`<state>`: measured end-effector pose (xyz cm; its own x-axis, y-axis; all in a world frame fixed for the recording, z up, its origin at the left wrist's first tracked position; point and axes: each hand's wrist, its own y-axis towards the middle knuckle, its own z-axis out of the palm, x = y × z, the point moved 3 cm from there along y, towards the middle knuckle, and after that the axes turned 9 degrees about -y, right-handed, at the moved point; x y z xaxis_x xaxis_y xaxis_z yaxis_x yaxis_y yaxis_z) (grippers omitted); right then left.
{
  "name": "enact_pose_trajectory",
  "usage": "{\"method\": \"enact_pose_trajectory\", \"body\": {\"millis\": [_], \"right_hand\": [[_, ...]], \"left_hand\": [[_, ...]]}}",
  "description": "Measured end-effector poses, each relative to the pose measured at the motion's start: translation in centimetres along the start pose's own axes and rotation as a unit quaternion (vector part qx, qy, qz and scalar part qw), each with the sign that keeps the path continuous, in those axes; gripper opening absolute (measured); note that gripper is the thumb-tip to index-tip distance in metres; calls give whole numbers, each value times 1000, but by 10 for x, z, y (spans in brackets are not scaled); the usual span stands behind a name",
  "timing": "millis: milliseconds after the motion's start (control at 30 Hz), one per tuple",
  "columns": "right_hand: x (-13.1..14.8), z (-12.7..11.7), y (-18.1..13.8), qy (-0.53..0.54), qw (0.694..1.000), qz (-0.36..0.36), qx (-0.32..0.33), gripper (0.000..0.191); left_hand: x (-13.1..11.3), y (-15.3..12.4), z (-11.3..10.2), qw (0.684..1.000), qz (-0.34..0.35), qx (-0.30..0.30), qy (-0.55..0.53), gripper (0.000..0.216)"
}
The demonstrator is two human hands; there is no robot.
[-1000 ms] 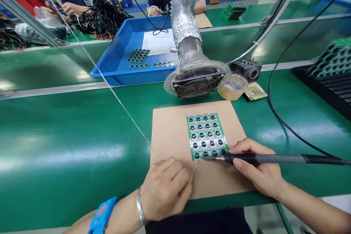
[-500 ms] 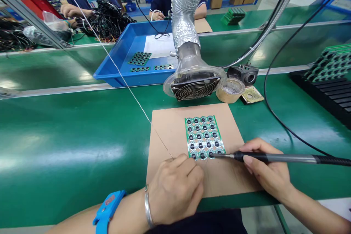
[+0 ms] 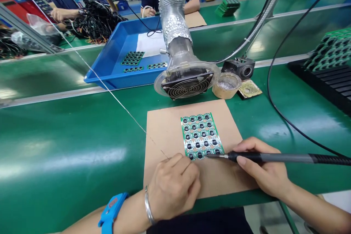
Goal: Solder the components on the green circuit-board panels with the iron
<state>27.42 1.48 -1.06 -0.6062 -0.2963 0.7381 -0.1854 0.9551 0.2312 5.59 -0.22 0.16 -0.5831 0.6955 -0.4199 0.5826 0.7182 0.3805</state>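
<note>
My right hand (image 3: pixel 263 168) grips a soldering iron (image 3: pixel 274 157) like a pen, its tip at the near row of a green circuit board panel (image 3: pixel 199 136). Round black parts sit in rows on that panel, which lies flat on a sheet of brown cardboard (image 3: pixel 161 131). My left hand (image 3: pixel 175 184) is closed just left of the panel's near edge. A thin solder wire (image 3: pixel 120 104) slants down from the upper left into its fingers; the wire's end is hidden behind the hand.
A fume extractor hood (image 3: pixel 189 80) hangs beyond the cardboard. Beside it stand a tub (image 3: pixel 226 86) of shiny bits, an iron holder (image 3: pixel 238 68) and a yellowish sponge (image 3: pixel 250 89). Panels lie in a blue tray (image 3: pixel 109 84); more stand in a black rack (image 3: pixel 323 84). Two people sit opposite.
The whole view has shifted and tilted slightly, so the bench things appear farther left. Both hands keep their grips, and the iron's tip stays at the panel's near row.
</note>
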Motion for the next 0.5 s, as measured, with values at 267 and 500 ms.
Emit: {"method": "enact_pose_trajectory", "body": {"millis": [267, 500], "right_hand": [[-1, -1, -1, 25, 1000, 5, -9, 7], [-1, 0, -1, 16, 1000, 7, 9, 7]], "left_hand": [[1, -1, 0, 1000, 1, -2, -13, 8], [1, -4, 1, 1000, 4, 7, -10, 9]]}}
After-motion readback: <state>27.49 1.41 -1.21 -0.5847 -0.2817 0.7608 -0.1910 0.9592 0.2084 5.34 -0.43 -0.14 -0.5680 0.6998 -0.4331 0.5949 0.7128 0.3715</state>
